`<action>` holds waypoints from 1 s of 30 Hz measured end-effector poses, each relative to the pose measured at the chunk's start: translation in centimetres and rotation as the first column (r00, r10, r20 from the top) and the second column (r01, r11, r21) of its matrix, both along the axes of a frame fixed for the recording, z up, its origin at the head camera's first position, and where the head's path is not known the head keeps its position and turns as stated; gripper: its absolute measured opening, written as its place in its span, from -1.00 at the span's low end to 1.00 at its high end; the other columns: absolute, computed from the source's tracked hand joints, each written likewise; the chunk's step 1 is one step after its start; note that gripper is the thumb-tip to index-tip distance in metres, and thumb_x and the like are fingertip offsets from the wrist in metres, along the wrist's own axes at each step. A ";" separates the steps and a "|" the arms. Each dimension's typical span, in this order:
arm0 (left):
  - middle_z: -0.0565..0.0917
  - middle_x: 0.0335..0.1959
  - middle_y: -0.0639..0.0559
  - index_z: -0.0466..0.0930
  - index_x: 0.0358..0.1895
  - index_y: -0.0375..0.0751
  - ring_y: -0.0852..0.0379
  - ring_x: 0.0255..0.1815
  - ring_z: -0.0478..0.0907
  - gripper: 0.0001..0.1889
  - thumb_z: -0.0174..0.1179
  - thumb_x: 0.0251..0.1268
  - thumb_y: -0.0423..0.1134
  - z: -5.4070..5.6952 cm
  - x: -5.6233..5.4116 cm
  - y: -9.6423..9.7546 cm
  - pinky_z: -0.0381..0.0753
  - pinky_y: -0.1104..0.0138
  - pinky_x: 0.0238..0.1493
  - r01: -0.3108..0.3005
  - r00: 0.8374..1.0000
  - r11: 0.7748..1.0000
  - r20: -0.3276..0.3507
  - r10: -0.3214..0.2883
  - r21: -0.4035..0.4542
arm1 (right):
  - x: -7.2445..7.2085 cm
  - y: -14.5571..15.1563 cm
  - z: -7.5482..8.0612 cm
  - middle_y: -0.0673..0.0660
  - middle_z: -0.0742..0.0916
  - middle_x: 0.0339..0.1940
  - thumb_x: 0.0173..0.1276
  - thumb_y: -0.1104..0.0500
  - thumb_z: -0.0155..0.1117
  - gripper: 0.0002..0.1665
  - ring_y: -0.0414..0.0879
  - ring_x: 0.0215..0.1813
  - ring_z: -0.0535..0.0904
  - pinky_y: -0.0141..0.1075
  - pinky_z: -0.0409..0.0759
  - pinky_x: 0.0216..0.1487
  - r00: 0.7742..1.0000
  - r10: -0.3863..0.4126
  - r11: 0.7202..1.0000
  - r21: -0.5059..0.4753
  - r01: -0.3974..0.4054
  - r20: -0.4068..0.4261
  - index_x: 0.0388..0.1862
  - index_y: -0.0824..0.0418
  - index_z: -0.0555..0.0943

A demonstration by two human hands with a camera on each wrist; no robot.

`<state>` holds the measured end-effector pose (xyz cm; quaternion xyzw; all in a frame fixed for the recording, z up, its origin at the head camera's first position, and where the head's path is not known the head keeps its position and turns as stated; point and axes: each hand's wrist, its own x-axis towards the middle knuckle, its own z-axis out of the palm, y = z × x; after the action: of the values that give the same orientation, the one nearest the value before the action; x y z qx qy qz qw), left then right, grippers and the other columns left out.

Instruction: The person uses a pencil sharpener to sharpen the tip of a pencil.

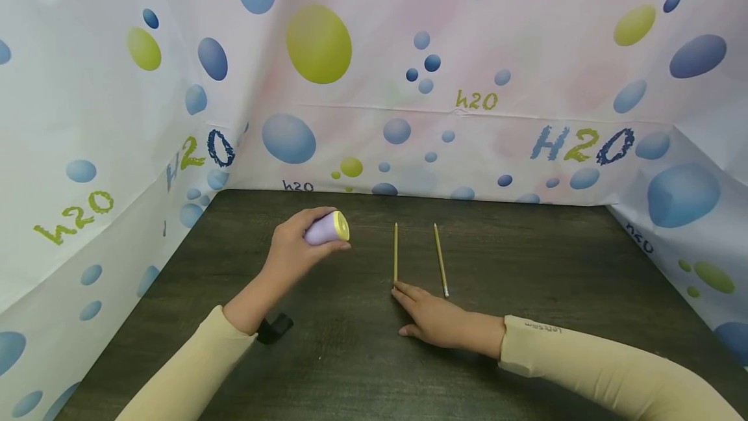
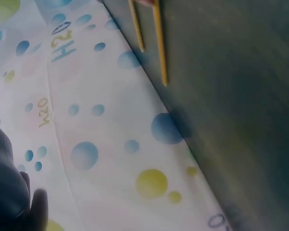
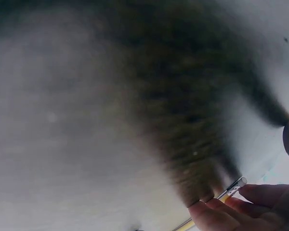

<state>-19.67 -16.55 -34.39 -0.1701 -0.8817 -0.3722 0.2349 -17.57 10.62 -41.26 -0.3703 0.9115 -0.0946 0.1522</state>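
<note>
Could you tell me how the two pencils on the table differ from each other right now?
The left pencil lies almost straight away from the person, while the right pencil slants a little. The right hand touches the left pencil's near end with its fingertips; the right pencil lies untouched beside it. Both are thin, yellowish and flat on the dark table.

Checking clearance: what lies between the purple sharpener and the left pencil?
Only bare dark table separates the purple sharpener in the left hand from the left pencil, per the head view.
</note>
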 end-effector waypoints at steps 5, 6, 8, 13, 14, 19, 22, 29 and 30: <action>0.75 0.09 -0.23 0.63 0.22 -0.25 -0.15 -0.04 0.63 -0.40 0.58 0.05 -0.23 0.7 -1.1 -0.3 0.54 0.10 -0.08 -0.007 0.994 0.997 0.109 -0.002 0.079 | -0.1 0.0 -0.1 0.36 0.27 0.65 0.52 -0.01 0.26 -0.16 0.25 0.62 0.28 0.08 0.40 0.52 1.000 0.007 1.000 -0.005 -0.007 -0.002 0.57 0.39 0.24; 0.74 0.12 -0.23 0.62 0.24 -0.25 -0.16 -0.01 0.63 -0.39 0.57 0.07 -0.23 0.8 -1.4 -0.3 0.54 0.10 -0.05 -0.007 0.992 0.996 0.126 -0.005 0.089 | -0.1 0.0 -0.1 0.36 0.26 0.65 0.52 -0.02 0.26 -0.16 0.25 0.62 0.28 0.08 0.39 0.52 1.000 0.004 1.000 -0.005 -0.004 0.000 0.58 0.39 0.24; 0.72 0.16 -0.23 0.59 0.27 -0.25 -0.16 0.03 0.62 -0.38 0.56 0.10 -0.23 1.0 -1.9 -0.3 0.54 0.09 -0.02 0.001 0.987 0.994 0.157 -0.019 0.114 | -0.2 -0.1 -0.1 0.35 0.26 0.65 0.52 -0.02 0.25 -0.16 0.24 0.63 0.27 0.07 0.39 0.52 1.000 -0.001 1.000 -0.001 0.001 0.005 0.58 0.39 0.23; 0.65 0.27 -0.25 0.51 0.34 -0.26 -0.20 0.18 0.61 -0.34 0.52 0.16 -0.20 1.5 -3.3 0.0 0.59 0.01 0.10 0.028 0.971 0.987 0.231 -0.065 0.160 | -0.2 -0.2 0.0 0.35 0.27 0.65 0.51 -0.01 0.27 -0.15 0.24 0.62 0.28 0.07 0.40 0.52 1.000 -0.010 1.000 0.010 0.009 0.011 0.57 0.39 0.24; 0.63 0.29 -0.26 0.49 0.35 -0.27 -0.20 0.22 0.60 -0.33 0.52 0.17 -0.19 1.6 -3.6 0.0 0.59 -0.02 0.14 0.033 0.966 0.985 0.246 -0.075 0.170 | -0.2 -0.2 0.0 0.35 0.27 0.65 0.50 -0.01 0.28 -0.15 0.24 0.62 0.28 0.08 0.40 0.52 1.000 -0.009 1.000 0.013 0.009 0.009 0.57 0.39 0.25; 0.53 0.38 -0.28 0.38 0.41 -0.30 -0.21 0.42 0.51 -0.29 0.47 0.24 -0.22 1.3 -5.2 0.5 0.54 -0.06 0.37 0.042 0.942 0.969 0.314 -0.119 0.242 | -0.1 -0.3 0.0 0.34 0.28 0.65 0.50 -0.03 0.28 -0.15 0.22 0.61 0.30 0.07 0.43 0.50 1.000 -0.007 0.999 0.036 0.007 -0.008 0.57 0.38 0.26; 0.50 0.40 -0.29 0.35 0.44 -0.31 -0.21 0.47 0.45 -0.28 0.45 0.26 -0.22 1.1 -6.0 0.7 0.47 -0.04 0.46 0.033 0.932 0.957 0.337 -0.134 0.289 | 0.0 -0.3 -0.1 0.34 0.29 0.65 0.50 -0.03 0.28 -0.15 0.21 0.61 0.31 0.05 0.44 0.50 1.000 -0.002 0.999 0.044 0.002 -0.018 0.57 0.38 0.26; 0.45 0.41 -0.32 0.30 0.44 -0.35 -0.22 0.50 0.39 -0.28 0.43 0.27 -0.26 0.4 -7.8 1.1 0.37 0.00 0.55 0.012 0.923 0.933 0.355 -0.150 0.361 | 0.0 -0.2 0.1 0.35 0.30 0.64 0.50 -0.02 0.28 -0.16 0.21 0.61 0.32 0.04 0.45 0.49 0.999 0.011 0.999 0.046 -0.010 -0.030 0.56 0.39 0.27; 0.45 0.41 -0.32 0.29 0.43 -0.36 -0.22 0.49 0.39 -0.28 0.43 0.27 -0.27 0.3 -8.1 1.1 0.36 0.01 0.56 0.012 0.922 0.931 0.356 -0.151 0.364 | -0.1 -0.2 0.1 0.35 0.30 0.64 0.50 -0.02 0.28 -0.16 0.21 0.61 0.32 0.04 0.45 0.49 0.999 0.013 0.999 0.045 -0.012 -0.031 0.56 0.39 0.27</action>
<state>-27.73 -15.43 -34.10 -0.0870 -0.8206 -0.5603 0.0717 -17.62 10.38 -41.14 -0.3741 0.9132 -0.0674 0.1469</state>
